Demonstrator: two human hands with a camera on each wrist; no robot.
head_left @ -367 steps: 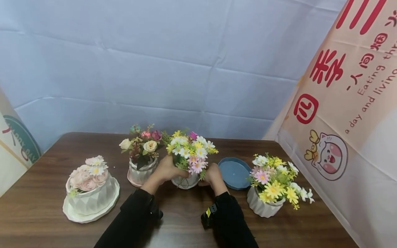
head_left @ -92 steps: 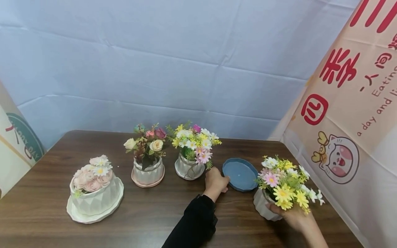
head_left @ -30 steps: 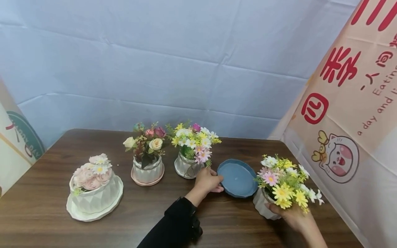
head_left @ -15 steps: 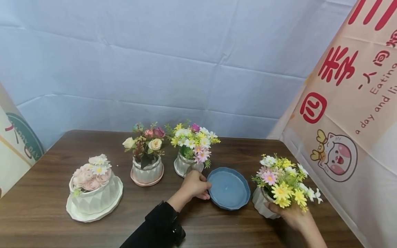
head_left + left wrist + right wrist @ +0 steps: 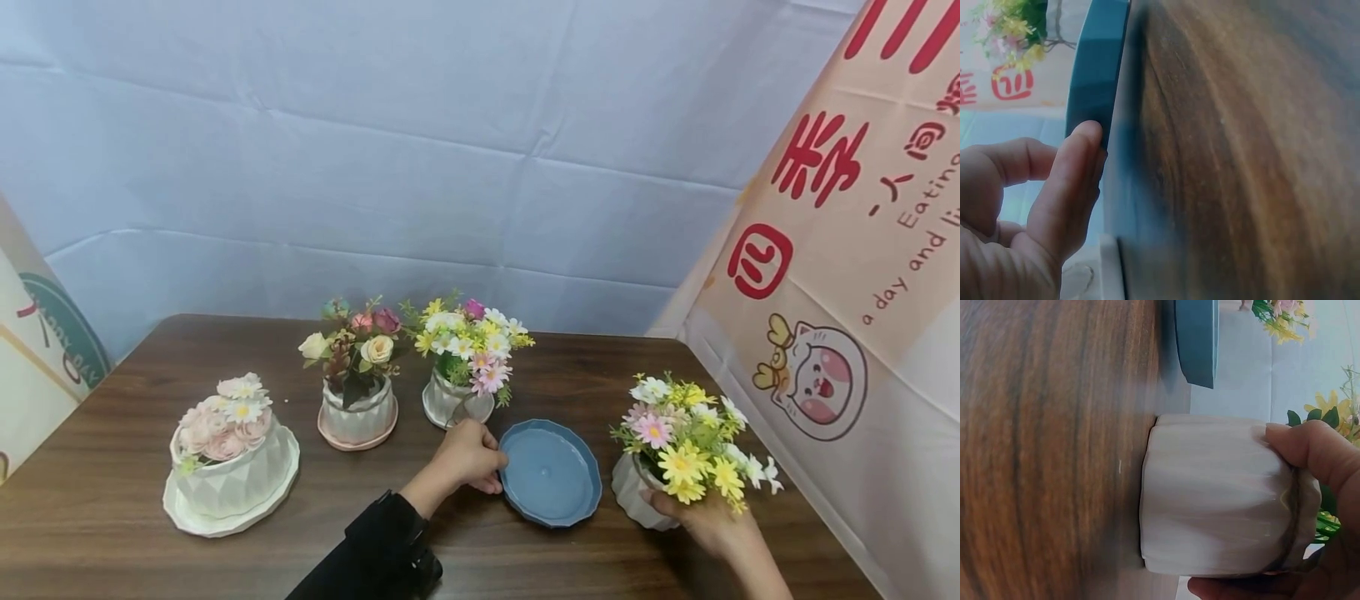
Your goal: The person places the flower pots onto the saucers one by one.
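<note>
My left hand [image 5: 468,457] pinches the left rim of a round blue plant saucer [image 5: 551,475] with a faceted edge. In the left wrist view the thumb lies against the saucer's side wall [image 5: 1097,69], which stands close over the wood. On the right, my right hand [image 5: 708,523] grips a white ribbed flowerpot [image 5: 636,493] near its rim, thumb on one side and fingers on the other. Yellow, white and pink artificial daisies [image 5: 682,442] fill this pot and partly cover the hand. The right wrist view shows the pot's base [image 5: 1150,494] at the tabletop.
Behind my left hand a daisy pot [image 5: 446,400] stands on a white saucer. Left of it, a rose pot [image 5: 360,417] sits on a pink saucer. A wide white pot [image 5: 225,483] of pale pink flowers rests on a white saucer at far left. Cloth [image 5: 375,167] hangs behind the wooden table.
My left hand has drawn the blue saucer left and toward the front edge, away from the back of the table. The right hand and its flowerpot have stayed in place.
</note>
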